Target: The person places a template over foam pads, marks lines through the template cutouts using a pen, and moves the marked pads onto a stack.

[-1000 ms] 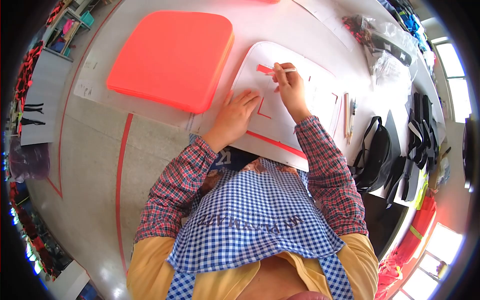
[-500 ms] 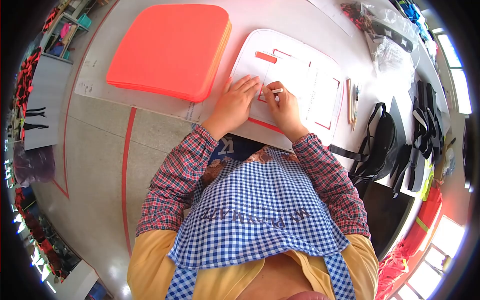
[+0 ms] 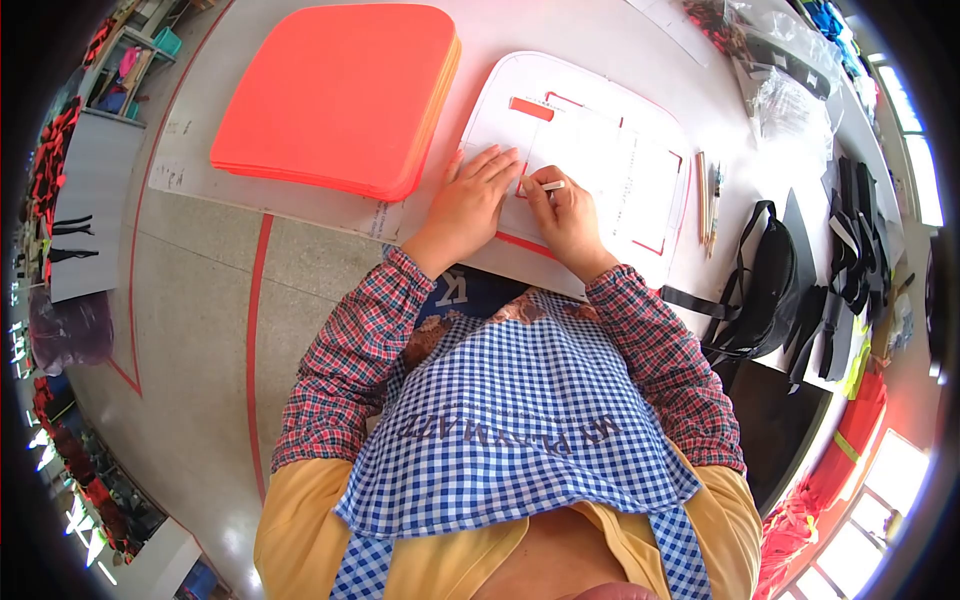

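A white template sheet (image 3: 590, 130) with red-edged slots and small printed text lies on the table in front of me. Flat on its left edge rests my left hand (image 3: 470, 202), fingers spread. My right hand (image 3: 565, 215) pinches a thin white pen (image 3: 553, 185), its tip at the short red slot near my left fingertips. Left of the template stands a thick stack of orange-red rounded sheets (image 3: 335, 95).
Several pencils or pens (image 3: 707, 200) lie right of the template. Farther right are a black bag (image 3: 765, 285), black straps (image 3: 850, 250) and clear plastic wrapping (image 3: 785, 120). The table's front edge runs close to my apron.
My right hand has moved from the upper red slot down toward my left fingertips, still with the pen. In the last half second the hands have barely moved.
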Available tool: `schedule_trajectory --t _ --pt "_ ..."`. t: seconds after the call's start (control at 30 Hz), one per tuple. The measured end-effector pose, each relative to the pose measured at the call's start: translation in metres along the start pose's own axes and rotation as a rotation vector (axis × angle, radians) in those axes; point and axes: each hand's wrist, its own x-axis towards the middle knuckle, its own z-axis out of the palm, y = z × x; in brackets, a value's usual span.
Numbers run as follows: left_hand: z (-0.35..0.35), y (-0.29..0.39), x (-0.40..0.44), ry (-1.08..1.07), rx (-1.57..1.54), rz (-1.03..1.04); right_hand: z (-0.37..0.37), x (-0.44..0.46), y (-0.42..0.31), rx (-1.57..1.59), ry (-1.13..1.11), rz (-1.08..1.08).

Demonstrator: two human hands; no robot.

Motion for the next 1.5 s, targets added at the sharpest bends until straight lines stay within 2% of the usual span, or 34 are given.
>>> schedule_trajectory --t 0.23,0.33,0.43,0.53,0.57,0.63,0.7,0.77,0.87,0.9,0.97,1.17,1.27,1.37,1.43,1.5 --pt "0.000 0.000 0.000 -0.013 -0.001 -0.003 0.000 0.000 0.001 -0.006 0.054 -0.066" --pt "0.000 0.000 0.001 -0.015 0.000 -0.001 -0.001 0.000 0.001 -0.001 0.054 -0.023" --pt "-0.004 0.002 0.000 -0.030 -0.013 -0.007 -0.012 0.004 -0.005 0.083 -0.067 0.274" --pt "-0.003 0.001 0.001 -0.023 -0.023 0.023 -0.028 0.005 0.010 0.355 0.059 0.333" --pt "-0.002 0.000 0.000 -0.032 -0.026 0.020 -0.034 0.004 0.024 0.365 0.134 0.227" --pt "-0.005 0.001 0.000 -0.051 -0.030 0.013 -0.070 -0.003 0.034 0.142 0.163 0.240" --pt "-0.006 0.001 -0.002 -0.044 -0.026 0.032 -0.095 -0.018 0.061 -0.362 0.306 0.081" --pt "-0.010 0.002 0.002 -0.038 -0.013 0.045 -0.122 -0.036 0.066 -0.652 0.314 0.281" --pt "-0.005 0.001 0.000 -0.022 0.016 0.049 -0.133 -0.064 0.094 -0.766 0.288 0.364" --pt "-0.005 0.001 -0.002 -0.016 0.016 0.050 -0.132 -0.068 0.089 -0.742 0.236 0.409" --pt "-0.005 0.001 -0.001 -0.009 0.015 0.053 -0.127 -0.072 0.083 -0.722 0.254 0.361" --pt "-0.006 0.002 -0.004 -0.007 0.059 0.067 -0.133 -0.063 0.064 -0.458 0.535 0.229" --pt "-0.001 0.000 -0.004 0.018 0.043 0.071 -0.148 -0.054 0.064 -0.003 0.369 0.539" --pt "0.000 -0.001 -0.007 0.102 -0.044 0.089 -0.152 -0.053 0.057 0.427 0.219 0.508" --pt "-0.004 0.008 -0.008 0.228 -0.147 0.110 -0.161 -0.050 0.059 0.487 0.298 0.410" --pt "-0.007 0.020 -0.010 0.230 -0.206 0.106 -0.179 -0.050 0.049 0.456 0.368 0.338"
